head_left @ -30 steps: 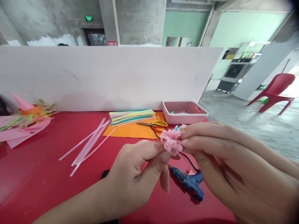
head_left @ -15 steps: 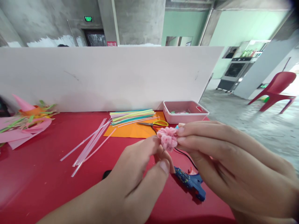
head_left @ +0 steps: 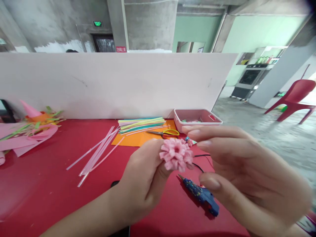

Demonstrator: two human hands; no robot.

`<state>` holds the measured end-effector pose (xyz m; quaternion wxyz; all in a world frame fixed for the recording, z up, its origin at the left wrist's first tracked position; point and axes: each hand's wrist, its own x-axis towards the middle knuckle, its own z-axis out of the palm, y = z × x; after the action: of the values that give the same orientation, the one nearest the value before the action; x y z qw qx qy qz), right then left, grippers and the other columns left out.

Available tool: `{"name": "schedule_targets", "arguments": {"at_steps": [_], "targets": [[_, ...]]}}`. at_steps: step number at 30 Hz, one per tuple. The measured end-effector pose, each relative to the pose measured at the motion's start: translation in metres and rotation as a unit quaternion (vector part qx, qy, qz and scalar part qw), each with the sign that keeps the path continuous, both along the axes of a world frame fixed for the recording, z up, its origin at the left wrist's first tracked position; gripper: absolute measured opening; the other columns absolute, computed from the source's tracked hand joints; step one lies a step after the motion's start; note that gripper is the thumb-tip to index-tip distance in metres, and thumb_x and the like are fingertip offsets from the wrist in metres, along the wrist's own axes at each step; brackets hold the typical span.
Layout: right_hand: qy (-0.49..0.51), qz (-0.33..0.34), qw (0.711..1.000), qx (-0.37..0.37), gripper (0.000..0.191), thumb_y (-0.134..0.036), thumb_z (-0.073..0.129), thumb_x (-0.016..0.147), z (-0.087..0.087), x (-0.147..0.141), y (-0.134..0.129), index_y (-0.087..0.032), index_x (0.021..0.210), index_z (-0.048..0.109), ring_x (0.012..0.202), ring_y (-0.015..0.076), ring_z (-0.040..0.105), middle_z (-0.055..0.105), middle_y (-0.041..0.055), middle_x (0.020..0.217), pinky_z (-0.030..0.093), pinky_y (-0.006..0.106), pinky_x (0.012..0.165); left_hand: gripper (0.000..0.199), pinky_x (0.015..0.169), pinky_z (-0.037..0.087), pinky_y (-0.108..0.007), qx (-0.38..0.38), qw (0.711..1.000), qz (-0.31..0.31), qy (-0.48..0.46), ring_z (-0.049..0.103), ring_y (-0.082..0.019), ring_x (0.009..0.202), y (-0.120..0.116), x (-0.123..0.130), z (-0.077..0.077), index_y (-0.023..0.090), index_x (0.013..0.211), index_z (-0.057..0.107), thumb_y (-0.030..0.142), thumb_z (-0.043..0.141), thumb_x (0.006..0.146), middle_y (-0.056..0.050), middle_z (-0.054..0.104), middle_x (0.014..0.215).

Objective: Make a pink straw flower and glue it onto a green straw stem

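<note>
The left hand [head_left: 145, 174] pinches the pink flower [head_left: 175, 154] near centre; the right hand [head_left: 249, 171], fingers spread, sits at three o'clock. Support the base lightly; avoid crushing petals.

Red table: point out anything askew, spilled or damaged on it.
The pink translucent sticks lie crossed and fanned out, untidy beside the fairly aligned bundle of coloured stems. The blue glue gun looks speckled with residue. No spill or breakage shows on the table.
</note>
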<state>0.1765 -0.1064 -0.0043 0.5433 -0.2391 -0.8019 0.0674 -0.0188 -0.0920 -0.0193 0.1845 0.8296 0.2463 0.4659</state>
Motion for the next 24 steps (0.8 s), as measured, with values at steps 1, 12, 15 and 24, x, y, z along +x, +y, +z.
{"name": "schedule_targets", "arguments": {"at_steps": [1,12,15,24], "targets": [[0.000,0.008,1.000,-0.009,0.039,-0.012,0.072,0.081,-0.001,-0.001,0.001,-0.019,0.118,0.062,0.116,0.0248,0.063,0.066,0.0091,0.120,0.058,0.041,0.099,0.016,0.078,0.046,-0.031,0.018,1.000,0.017,0.012,0.060,-0.020,0.086,0.001,-0.001,0.000,0.020,0.096,0.057,0.018,0.042,0.098,-0.007,0.066,0.096],[0.013,-0.029,0.999,0.035,0.039,-0.009,0.073,0.079,-0.002,-0.011,0.006,-0.021,0.116,0.065,0.104,0.0243,0.067,0.068,0.0087,0.106,0.059,0.041,0.087,0.038,0.095,0.048,-0.037,0.112,0.991,0.067,-0.011,0.058,-0.022,0.107,0.008,0.003,-0.008,0.023,0.128,0.058,0.010,0.051,0.093,-0.009,0.060,0.117],[0.020,-0.030,0.999,0.013,0.040,-0.006,0.068,0.081,-0.005,-0.012,0.006,-0.023,0.117,0.064,0.099,0.0228,0.069,0.071,0.0068,0.103,0.061,0.040,0.082,0.042,0.094,0.053,-0.034,0.027,0.997,0.055,-0.057,0.061,-0.020,0.106,0.005,0.006,-0.009,0.027,0.134,0.057,0.013,0.054,0.094,-0.008,0.062,0.117],[0.070,-0.024,0.997,-0.033,0.041,-0.001,0.065,0.081,-0.011,-0.012,0.006,-0.024,0.116,0.066,0.104,0.0223,0.067,0.071,0.0056,0.108,0.060,0.043,0.091,0.037,0.103,0.055,-0.032,-0.234,0.926,-0.178,-0.237,0.063,-0.021,0.123,-0.001,0.003,-0.002,0.031,0.128,0.065,0.017,0.060,0.094,-0.003,0.065,0.137]]}}
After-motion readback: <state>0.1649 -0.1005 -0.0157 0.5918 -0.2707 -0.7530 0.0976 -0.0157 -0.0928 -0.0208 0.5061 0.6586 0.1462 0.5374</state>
